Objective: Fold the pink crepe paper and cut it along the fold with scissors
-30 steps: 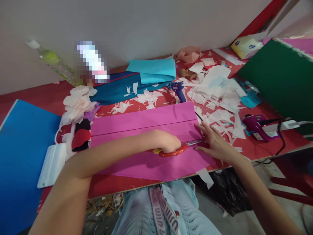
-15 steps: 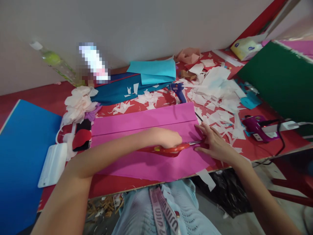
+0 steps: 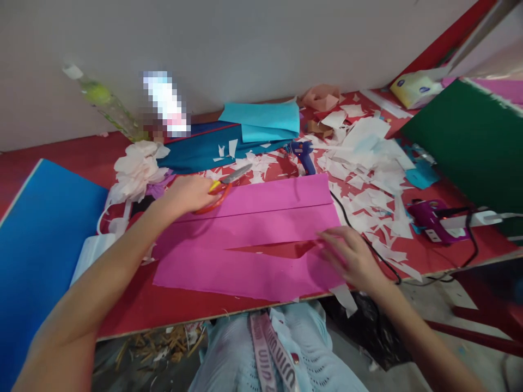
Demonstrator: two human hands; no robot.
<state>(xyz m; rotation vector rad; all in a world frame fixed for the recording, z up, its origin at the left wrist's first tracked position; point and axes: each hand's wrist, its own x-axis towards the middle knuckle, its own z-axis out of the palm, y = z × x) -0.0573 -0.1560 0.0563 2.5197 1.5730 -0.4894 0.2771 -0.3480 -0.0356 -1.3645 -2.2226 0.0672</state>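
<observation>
My left hand [image 3: 188, 194] grips red-handled scissors [image 3: 216, 191], whose steel blades point up and to the right, just off the top left of a pink paper sheet [image 3: 253, 272]. A long, narrow slit [image 3: 278, 249] runs across the sheet and shows the red table beneath. My right hand [image 3: 351, 257] lies open with its fingers on the sheet's right part, near the pointed end of the slit. It holds nothing.
A blue glue gun [image 3: 304, 158] and teal paper [image 3: 261, 121] lie beyond the sheet among white paper scraps [image 3: 363, 158]. A black cord [image 3: 359, 234] runs along the sheet's right side. A blue board [image 3: 41, 239] lies left; a green board [image 3: 469, 141] stands right.
The scissors have left the sheet and moved up and left with my left hand. A slit now gapes open in the sheet, and my right hand has shifted slightly down.
</observation>
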